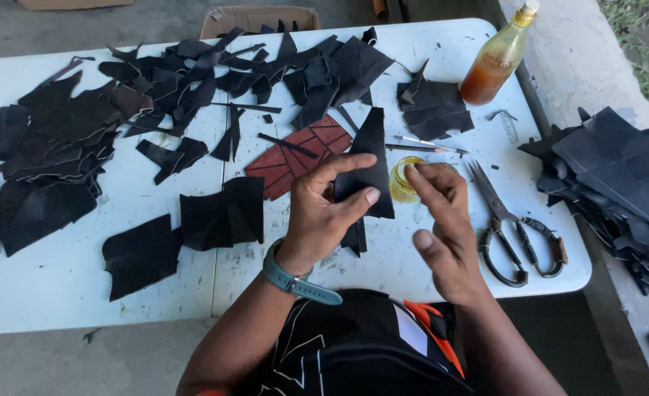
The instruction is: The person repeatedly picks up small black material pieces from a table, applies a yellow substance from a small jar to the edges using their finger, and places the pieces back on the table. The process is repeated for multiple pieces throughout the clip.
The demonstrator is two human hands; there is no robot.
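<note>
Black leather piece [368, 165] is pinched by left hand [324, 213] at frame centre, thumb on front, fingers behind; long axis near vertical, narrow tip pointing to upper frame. Right hand [441, 220] is held just right of it, fingers loosely curled, gripping nothing, over a small yellow jar [401, 180]. Scissors [511, 227] lie right on the counter [60, 286].

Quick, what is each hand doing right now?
Left hand: closed on a black pointed leather piece.
Right hand: open, holding nothing, fingers beside a small yellow glass jar.
</note>
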